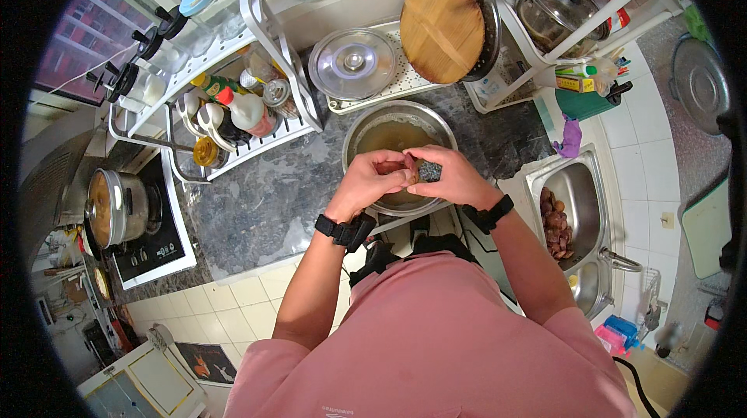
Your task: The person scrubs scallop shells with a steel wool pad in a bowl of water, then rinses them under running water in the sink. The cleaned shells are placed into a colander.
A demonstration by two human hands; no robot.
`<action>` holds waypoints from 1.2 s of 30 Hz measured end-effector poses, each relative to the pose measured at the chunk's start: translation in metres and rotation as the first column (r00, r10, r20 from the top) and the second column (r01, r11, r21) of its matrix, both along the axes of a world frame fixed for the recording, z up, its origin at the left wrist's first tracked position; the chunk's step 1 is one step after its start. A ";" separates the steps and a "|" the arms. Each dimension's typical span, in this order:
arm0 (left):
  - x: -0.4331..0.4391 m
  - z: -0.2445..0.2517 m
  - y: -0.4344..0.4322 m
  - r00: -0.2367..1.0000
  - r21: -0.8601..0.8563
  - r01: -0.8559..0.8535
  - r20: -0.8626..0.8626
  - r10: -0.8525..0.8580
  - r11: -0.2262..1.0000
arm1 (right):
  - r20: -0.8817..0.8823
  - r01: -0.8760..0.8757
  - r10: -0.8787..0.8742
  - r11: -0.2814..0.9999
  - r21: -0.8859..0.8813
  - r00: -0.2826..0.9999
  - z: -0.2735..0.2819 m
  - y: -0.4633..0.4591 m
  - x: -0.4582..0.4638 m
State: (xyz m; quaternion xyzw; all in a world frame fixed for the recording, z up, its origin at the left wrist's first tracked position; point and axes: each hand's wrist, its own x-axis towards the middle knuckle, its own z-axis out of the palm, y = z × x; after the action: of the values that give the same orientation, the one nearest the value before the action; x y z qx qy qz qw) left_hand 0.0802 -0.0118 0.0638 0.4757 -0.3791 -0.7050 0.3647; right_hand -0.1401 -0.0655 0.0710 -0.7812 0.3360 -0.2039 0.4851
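Observation:
Over a round stainless steel basin [362, 120], my two hands meet at a small reddish-brown piece of food [411, 169], which looks like meat. My left hand [373, 176] pinches it between thumb and fingers. The fingertips of my right hand [458, 176] grip its upper and lower ends from the other side. Murky brownish water [388, 136] with froth round its edge partly fills the basin. My hands hide the basin's middle and part of the piece. A black strap is on each wrist.
The basin stands on a dark stone-look countertop [262, 202]. Similar reddish-brown pieces [557, 225] are heaped in the steel sink [583, 208] at right. A bottle rack [262, 149] and a pot [125, 208] on a stove are at left. Behind the basin are a lid [353, 65] and a wooden lid [442, 30].

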 end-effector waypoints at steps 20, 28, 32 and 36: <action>0.010 0.001 -0.003 0.998 -0.217 0.034 -0.039 -0.043 0.976 | 0.003 -0.072 0.073 0.993 -0.098 0.997 0.014 -0.014 0.009; 0.009 0.005 -0.006 0.999 -0.222 0.023 -0.038 -0.032 0.975 | 0.016 -0.068 0.070 0.994 -0.081 0.997 0.013 -0.015 0.008; 0.009 0.006 -0.006 0.999 -0.227 0.028 -0.011 -0.032 0.973 | 0.012 -0.072 0.074 0.993 -0.092 0.997 0.011 -0.015 0.008; 0.009 0.008 -0.006 0.999 -0.235 0.033 0.005 -0.033 0.972 | 0.011 -0.069 0.071 0.991 -0.119 0.997 0.009 -0.015 0.009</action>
State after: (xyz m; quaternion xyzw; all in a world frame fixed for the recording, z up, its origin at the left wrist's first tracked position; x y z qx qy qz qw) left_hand 0.0891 -0.0175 0.0717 0.4232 -0.4678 -0.6610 0.4063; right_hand -0.1315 -0.0804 0.0797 -0.8183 0.2920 -0.2123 0.4473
